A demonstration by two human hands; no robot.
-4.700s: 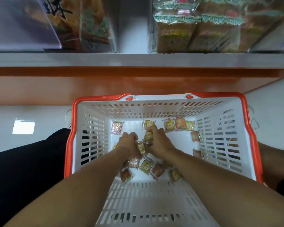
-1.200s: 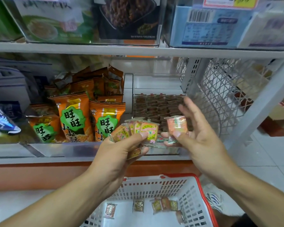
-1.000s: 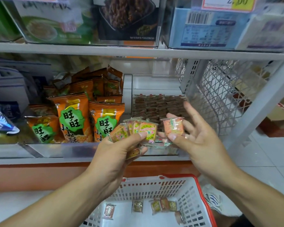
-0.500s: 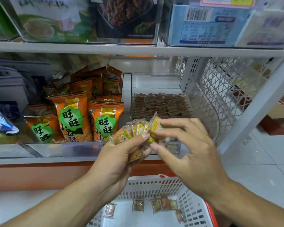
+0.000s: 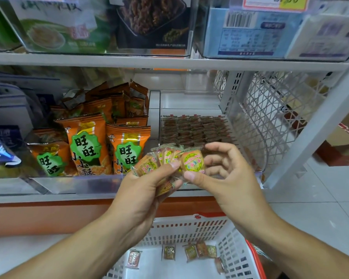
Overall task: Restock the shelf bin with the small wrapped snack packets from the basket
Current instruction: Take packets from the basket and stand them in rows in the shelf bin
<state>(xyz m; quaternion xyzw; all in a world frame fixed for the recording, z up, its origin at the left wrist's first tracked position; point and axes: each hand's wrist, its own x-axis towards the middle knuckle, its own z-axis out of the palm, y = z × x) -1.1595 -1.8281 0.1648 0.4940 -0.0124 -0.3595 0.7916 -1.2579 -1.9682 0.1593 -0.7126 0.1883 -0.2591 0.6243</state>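
The left hand [image 5: 149, 184] gripped a fanned stack of snack packets [image 5: 161, 158] near the shelf bin [image 5: 193, 127]; the right hand [image 5: 216, 172] pinched the rightmost packet [image 5: 192, 161]. Pulling it could have loosened the fan, dropping packets toward the basket [image 5: 189, 228] or floor.

Both bare forearms reach up and forward from the lower corners and converge near the middle of the view. The left hand [image 5: 143, 190] is turned with its back toward the camera; its fingers curl upward and its thumb presses across a fanned stack of snack packets [image 5: 159, 160], keeping them in its grip. The right hand [image 5: 224, 178] sits just beside it, thumb and forefinger pinching the front packet [image 5: 192, 161] of the fan, the other fingers loosely curled behind.
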